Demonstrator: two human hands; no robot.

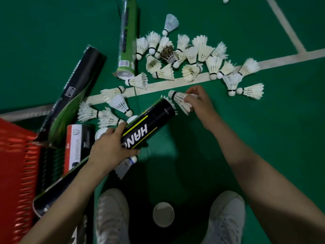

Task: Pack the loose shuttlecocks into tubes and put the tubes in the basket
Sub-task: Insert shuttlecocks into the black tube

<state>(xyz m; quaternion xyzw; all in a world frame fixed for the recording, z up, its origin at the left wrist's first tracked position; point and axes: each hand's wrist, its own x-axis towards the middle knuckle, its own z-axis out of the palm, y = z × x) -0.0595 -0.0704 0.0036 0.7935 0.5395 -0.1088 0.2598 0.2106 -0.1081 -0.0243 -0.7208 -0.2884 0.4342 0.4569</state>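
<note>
My left hand [112,147] grips a black tube [149,124] with yellow stripes, tilted with its open mouth pointing up and to the right. Feather tips stick out of that mouth. My right hand [198,103] pinches a white shuttlecock [180,100] by its feathers, cork end toward the upper left, just right of the tube's mouth. Several loose shuttlecocks [191,57] lie in a pile on the green floor beyond. A red basket [15,155] stands at the left edge.
A green tube [127,41] lies open near the pile. Two long black tubes [77,88] and a red-and-white tube [77,147] lean by the basket. A round cap [163,214] lies between my white shoes [226,217]. White court lines cross the floor.
</note>
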